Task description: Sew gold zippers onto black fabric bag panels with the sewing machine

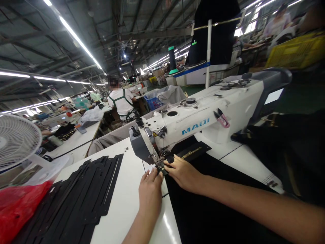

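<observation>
Both hands met at the needle end of the sewing machine (200,125). The right hand (184,173) lay flat, its fingertips (169,163) pressing a small dark piece (162,167) just in front of the presser foot (157,156); its grip was a light press rather than a pinch, and no finger could be seen curled round anything. The left hand (150,193) rested on the white bench (127,200) with its fingers stretched forward, touching the near edge of the same piece. Whether it held anything beneath could not be told.

The plainest hazard was the nearness of the fingertips to the needle: had the machine run with them so close, a fingertip might have been drawn under the foot. A piece that small could also have skewed if the two hands pressed unevenly, sending the stitch line off.

The piece itself looked black, narrow and flat, with a pale mark along it; its detail was too small to read. It sat on the edge of a broad black fabric (203,210) spread across the bench beneath the right forearm. To the left lay a stack of flat black cut strips (83,196), well apart from the hands, and a pink thread snip (222,118) rested on the machine's arm.
</observation>
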`<state>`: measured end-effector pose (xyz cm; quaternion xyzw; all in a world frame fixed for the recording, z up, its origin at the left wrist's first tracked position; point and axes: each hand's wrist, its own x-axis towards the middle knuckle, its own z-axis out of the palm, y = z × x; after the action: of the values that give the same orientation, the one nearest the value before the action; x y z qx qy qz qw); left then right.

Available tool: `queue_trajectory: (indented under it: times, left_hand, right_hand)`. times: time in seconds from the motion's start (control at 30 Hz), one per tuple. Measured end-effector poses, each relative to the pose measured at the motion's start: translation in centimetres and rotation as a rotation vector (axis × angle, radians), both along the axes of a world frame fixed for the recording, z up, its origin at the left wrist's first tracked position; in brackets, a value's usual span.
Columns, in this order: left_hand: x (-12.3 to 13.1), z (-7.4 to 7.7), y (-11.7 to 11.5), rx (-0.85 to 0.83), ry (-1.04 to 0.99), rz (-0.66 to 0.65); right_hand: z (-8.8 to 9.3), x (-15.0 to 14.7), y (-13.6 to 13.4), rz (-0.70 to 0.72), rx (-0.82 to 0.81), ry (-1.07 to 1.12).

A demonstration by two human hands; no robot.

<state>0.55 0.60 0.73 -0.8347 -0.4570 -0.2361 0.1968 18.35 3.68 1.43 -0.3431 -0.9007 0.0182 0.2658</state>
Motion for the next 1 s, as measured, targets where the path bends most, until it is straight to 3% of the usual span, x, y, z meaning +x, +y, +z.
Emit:
queue_trajectory:
  times: [0.4,1.0]
  left_hand:
    - [0.1,0.6,0.9,0.042,0.087,-0.08]
    - [0.8,0.8,1.0,-0.036,-0.022,-0.012]
  right_hand:
    - [0.4,-0.2,0.4,-0.018,-0.054,-0.069]
    - [0.4,-0.4,0.7,-0.025,-0.068,-0.02]
